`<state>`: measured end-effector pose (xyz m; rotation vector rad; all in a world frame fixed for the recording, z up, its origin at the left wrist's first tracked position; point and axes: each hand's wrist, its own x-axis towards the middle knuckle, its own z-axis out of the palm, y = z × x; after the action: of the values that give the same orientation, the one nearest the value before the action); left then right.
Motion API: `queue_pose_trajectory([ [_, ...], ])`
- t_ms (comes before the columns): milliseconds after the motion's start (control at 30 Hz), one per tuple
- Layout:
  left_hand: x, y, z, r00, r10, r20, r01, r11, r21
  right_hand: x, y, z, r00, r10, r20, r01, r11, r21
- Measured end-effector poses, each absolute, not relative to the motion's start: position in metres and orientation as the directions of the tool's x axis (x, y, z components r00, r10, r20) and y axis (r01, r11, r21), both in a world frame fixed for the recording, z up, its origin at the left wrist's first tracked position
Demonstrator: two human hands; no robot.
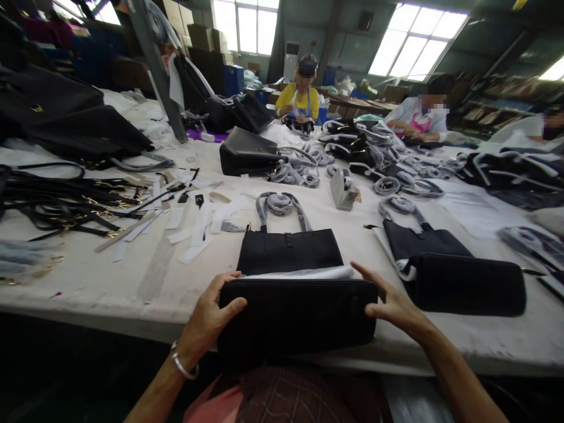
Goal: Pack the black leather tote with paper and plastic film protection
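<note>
A black handbag (291,249) lies on the table in front of me, its plastic-wrapped handles pointing away. Its near part, a long black panel with rounded corners (299,314), is tipped up toward me at the table edge. White sheeting (304,273) shows along the top of that panel. My left hand (215,308) grips the panel's left end, thumb on the near face and fingers behind. At the right end my right hand (390,302) does the same, its index finger stretched along the upper corner beside the sheeting.
A similar black handbag (467,282) lies to the right. Black straps with gold clasps (88,202) and paper strips (198,235) cover the left side. A tape dispenser (343,189) stands beyond the bag. More bags are heaped farther back, where other people (299,100) work.
</note>
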<state>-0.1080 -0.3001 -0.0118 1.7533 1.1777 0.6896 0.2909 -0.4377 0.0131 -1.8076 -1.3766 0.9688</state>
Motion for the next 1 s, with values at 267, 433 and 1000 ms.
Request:
queue_pose_trajectory([
  [267, -0.099, -0.289, -0.005, 0.4, 0.91, -0.113, 0.457, -0.091, 0.885, 0.291, -0.414, 0.01, 0.145, 0.969, -0.203, 0.596, -0.249, -0.764],
  [433, -0.084, -0.269, -0.002, 0.339, 0.932, -0.124, 0.599, -0.112, 0.793, 0.28, -0.405, 0.009, 0.288, 0.941, -0.177, 0.615, -0.324, -0.719],
  [1000, -0.031, -0.22, 0.035, 0.736, 0.64, 0.22, 0.431, -0.694, 0.577, 0.255, -0.434, -0.033, 0.499, 0.865, -0.05, 0.356, -0.257, -0.899],
])
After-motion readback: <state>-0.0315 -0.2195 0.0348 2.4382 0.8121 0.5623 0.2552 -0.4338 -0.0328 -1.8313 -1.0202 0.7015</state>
